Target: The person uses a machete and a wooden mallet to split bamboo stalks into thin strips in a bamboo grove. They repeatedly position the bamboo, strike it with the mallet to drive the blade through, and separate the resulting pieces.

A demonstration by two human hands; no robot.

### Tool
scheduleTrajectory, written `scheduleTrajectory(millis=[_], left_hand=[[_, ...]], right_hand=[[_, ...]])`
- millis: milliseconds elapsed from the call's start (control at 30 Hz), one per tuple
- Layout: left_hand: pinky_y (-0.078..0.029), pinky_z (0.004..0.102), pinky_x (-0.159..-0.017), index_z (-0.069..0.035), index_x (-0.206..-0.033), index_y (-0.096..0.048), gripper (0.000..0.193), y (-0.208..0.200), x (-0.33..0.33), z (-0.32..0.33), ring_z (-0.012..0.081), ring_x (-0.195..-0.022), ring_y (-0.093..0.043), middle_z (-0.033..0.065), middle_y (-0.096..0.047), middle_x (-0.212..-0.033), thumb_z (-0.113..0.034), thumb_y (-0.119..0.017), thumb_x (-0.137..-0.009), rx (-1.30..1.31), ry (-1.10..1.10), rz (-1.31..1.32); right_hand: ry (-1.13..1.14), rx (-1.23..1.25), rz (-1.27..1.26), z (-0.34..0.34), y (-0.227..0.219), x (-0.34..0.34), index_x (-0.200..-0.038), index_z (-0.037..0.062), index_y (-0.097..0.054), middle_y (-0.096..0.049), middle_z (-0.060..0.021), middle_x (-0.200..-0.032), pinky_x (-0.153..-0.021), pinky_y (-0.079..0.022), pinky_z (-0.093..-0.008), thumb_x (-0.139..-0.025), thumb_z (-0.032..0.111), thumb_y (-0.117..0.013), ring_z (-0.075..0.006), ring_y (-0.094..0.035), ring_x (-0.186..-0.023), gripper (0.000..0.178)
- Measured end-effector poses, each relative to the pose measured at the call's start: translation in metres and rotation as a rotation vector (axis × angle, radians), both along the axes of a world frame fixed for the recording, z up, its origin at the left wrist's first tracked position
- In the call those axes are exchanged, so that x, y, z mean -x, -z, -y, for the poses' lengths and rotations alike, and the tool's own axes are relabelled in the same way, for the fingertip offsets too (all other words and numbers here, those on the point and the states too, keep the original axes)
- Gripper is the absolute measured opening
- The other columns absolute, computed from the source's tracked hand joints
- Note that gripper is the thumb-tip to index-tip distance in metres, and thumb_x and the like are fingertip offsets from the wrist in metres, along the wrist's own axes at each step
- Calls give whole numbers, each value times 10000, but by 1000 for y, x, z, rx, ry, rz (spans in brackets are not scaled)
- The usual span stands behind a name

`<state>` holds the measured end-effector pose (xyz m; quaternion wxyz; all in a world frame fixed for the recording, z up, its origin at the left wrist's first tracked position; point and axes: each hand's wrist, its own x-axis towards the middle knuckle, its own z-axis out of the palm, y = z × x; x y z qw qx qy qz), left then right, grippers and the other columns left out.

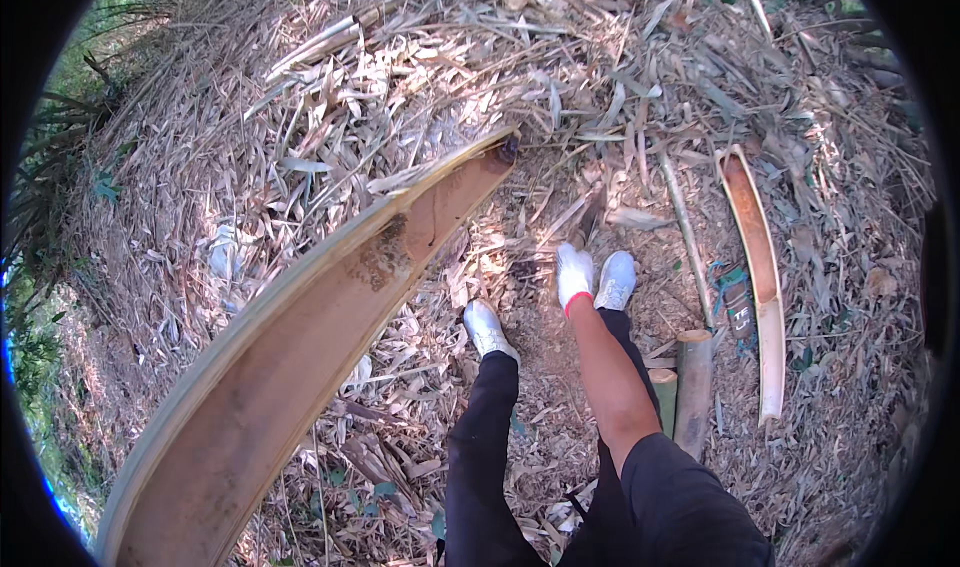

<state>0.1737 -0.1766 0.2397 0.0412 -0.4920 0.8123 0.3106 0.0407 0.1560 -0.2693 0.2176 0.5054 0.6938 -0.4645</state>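
My right hand [573, 275], in a white glove with a red cuff, reaches down beside my right shoe. Its fingers are closed, and a dark, narrow machete-like blade [592, 215] sticks out ahead of them; its handle is hidden in the glove. A long split half of bamboo [300, 357] slants up close on the left, hollow side showing, its far end ahead of my feet. Dark stains mark its inner face near a node. My left hand is out of the picture.
Another split bamboo half [755, 257] lies at the right. Next to it are a thin stick [685, 232], a dark-and-teal object [738, 312] and two cut bamboo pieces [693, 387]. My shoes [487, 329] stand on ground littered with dry leaves and husks [420, 97].
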Motion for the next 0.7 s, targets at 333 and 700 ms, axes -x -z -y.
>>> scheduleTrajectory(millis=[333, 700], left_hand=[[-391, 441, -1041, -102, -1343, -473, 645, -166, 182, -70, 302, -1199, -501, 155, -520, -1299, -180, -727, -755, 144, 438, -476], [-383, 433, -1027, -3, -1275, -473, 680, -199, 230, -151, 350, -1192, -480, 217, -531, -1229, -220, -751, -694, 416, 575, -510]], right_hand=[[-86, 420, -150, -209, -372, 7, -828, 40, -561, -567, -84, -619, -447, -483, -341, -815, 150, -623, -212, -568, -482, 126], [-386, 250, -415, -239, -556, -18, -930, -34, -488, -582, -95, -652, -446, -491, -315, -821, 60, -667, -172, -568, -489, 230]])
